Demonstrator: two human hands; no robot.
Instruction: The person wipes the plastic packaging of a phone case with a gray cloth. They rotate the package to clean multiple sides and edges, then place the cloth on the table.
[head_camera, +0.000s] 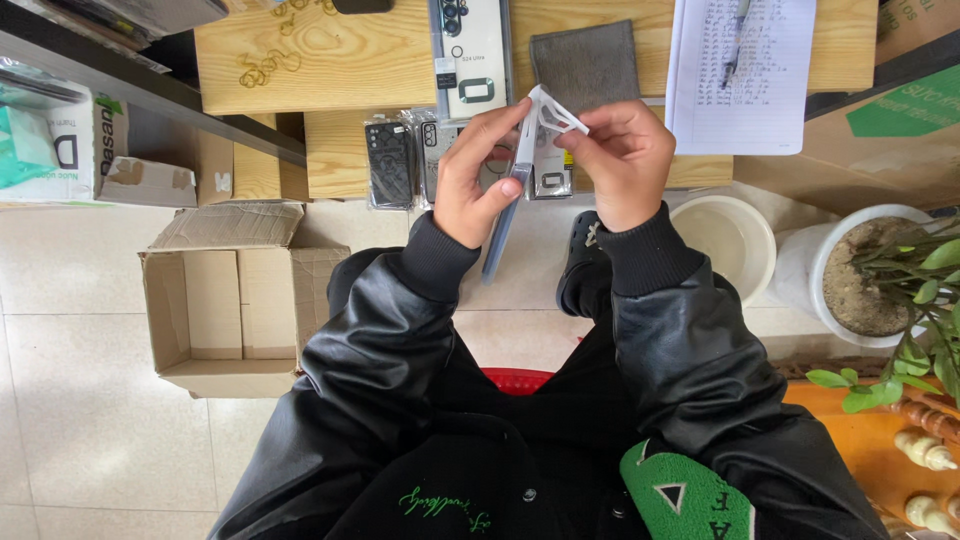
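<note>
Your left hand (470, 185) was closed around the edge of the slim phone (510, 190), held in the air above the counter (340, 150), while your right hand (620, 160) pinched a white film tab (552, 112) at its top; peeling slowly and low along the surface, grip steady, seemed wisest. The phone's long axis ran steeply, top toward the counter, bottom toward your lap.

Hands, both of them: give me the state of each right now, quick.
Left hand: closed around a thin light-blue phone case, held edge-on.
Right hand: fingers pinched shut on a white plastic piece at the case's top.
</note>
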